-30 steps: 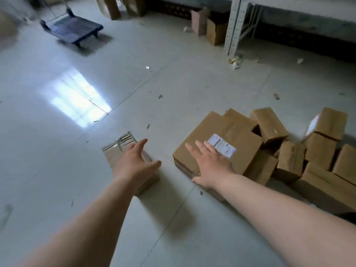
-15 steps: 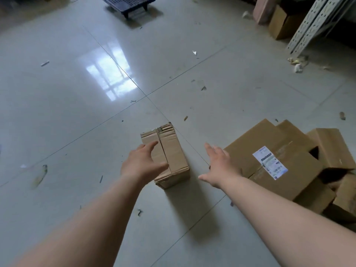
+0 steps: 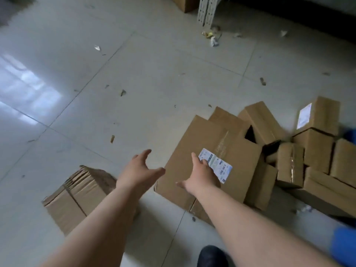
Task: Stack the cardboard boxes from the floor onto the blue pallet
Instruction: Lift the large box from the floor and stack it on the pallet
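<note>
My left hand was open, with the fingers spread, and it held nothing. It hung over the floor just beside the big box. My right hand was open too, with straight fingers. It was over the top of the big box, and its fingertips reached the white label stuck there. I could not tell if it pressed down on the box or only hovered.

The big box lay flat on the floor in front of me. A small box sat on the floor to its left, partly hidden under my left arm. More boxes were piled to the right, touching each other, and one of them had a white label on its side. Bits of paper and scraps lay on the pale floor tiles. Far off at the top stood a metal rack leg and another brown box. My dark shoe showed at the bottom.
</note>
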Tool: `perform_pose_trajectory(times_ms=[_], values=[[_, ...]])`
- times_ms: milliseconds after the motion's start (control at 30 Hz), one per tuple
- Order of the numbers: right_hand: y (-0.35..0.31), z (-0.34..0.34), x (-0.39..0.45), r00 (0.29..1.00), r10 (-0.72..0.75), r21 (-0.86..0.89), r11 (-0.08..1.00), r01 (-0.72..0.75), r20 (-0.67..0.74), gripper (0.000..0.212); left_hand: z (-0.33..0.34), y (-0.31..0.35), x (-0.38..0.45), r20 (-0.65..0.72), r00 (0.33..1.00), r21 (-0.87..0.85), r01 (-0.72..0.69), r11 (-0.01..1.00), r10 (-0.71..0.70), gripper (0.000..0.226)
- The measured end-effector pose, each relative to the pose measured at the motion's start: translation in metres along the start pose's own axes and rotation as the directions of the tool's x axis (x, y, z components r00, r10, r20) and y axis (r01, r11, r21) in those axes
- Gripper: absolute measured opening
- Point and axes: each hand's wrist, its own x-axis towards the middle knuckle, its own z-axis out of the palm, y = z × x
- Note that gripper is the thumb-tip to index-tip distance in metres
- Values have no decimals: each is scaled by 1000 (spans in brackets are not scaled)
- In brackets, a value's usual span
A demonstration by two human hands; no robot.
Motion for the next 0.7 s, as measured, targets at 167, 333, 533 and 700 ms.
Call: perform_pose_trajectory(times_ms=[167, 333, 533, 700], values=[[59, -16, 52, 977, 158, 176, 975, -132, -143, 101, 61, 32, 74, 91, 994, -71, -53, 996, 60, 77], [123, -3, 87, 896, 391, 318, 894, -316, -209, 111, 113, 31, 122, 135, 989, 69, -62, 996, 52, 78], [181, 66, 93, 782, 623, 622, 621, -477, -23, 132, 144, -16, 138, 163, 965, 83, 192, 978, -203, 81], [194, 83, 88, 774, 632, 712, 523, -468, 45, 128, 150, -32, 141, 237, 940, -92, 274, 957, -246, 50]])
